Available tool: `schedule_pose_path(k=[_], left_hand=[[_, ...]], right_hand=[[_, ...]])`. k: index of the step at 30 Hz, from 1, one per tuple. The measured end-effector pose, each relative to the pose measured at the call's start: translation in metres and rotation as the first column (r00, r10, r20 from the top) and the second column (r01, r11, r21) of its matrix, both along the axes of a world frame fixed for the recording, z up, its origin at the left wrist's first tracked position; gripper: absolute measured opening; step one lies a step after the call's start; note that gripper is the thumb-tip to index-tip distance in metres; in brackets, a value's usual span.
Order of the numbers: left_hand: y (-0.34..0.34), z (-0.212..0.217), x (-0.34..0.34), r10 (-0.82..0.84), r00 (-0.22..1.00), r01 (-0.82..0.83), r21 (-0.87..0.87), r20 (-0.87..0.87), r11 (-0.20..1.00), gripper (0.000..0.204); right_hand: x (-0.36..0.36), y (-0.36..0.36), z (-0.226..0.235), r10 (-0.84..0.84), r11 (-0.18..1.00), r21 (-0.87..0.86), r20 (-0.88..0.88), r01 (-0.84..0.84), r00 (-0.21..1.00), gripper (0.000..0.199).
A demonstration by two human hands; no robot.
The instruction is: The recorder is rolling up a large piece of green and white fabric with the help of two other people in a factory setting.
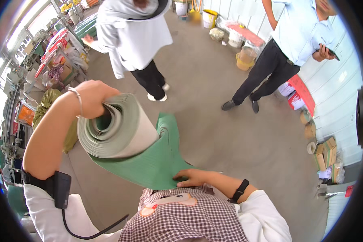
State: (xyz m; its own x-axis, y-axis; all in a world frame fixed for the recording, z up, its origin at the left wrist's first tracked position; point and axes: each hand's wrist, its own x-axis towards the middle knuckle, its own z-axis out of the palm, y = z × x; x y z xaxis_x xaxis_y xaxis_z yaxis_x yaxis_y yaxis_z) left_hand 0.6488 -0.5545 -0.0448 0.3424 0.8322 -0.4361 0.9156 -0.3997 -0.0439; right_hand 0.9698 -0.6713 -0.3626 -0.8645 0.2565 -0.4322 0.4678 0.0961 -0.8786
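A thick roll of green sheet material [135,131] with a pale underside is held up in front of my waist. My left hand [93,99] is closed over the upper rim at its near end, with the fingertips hidden in the hollow core. From the roll's underside a loose green flap [149,169] hangs and curves toward my apron. At the flap's right edge, close to my body, my right hand [191,177] grips the sheet; some of its fingers are out of sight behind it.
Ahead stands a person in a loose white top [137,44]; at the right another in a light blue shirt [298,36] holds a phone [330,52]. Cluttered shelving [58,60] lines the left. Cardboard boxes [326,155] and buckets [209,18] stand along the right wall.
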Motion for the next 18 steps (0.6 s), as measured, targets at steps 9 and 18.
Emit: schedule_pose_path(k=[9,18], left_hand=[[-0.054,-0.021,-0.038,0.489,0.732,-0.608,0.130,0.473,0.783,0.044],[-0.100,-0.027,-0.066,0.775,0.501,-0.845,0.026,0.385,0.534,0.045]], right_hand=[[0.063,-0.015,-0.056,-0.184,0.976,0.107,-0.044,0.187,0.982,0.040],[0.111,0.200,0.032,-0.352,0.014,0.903,-0.397,0.429,0.847,0.010]])
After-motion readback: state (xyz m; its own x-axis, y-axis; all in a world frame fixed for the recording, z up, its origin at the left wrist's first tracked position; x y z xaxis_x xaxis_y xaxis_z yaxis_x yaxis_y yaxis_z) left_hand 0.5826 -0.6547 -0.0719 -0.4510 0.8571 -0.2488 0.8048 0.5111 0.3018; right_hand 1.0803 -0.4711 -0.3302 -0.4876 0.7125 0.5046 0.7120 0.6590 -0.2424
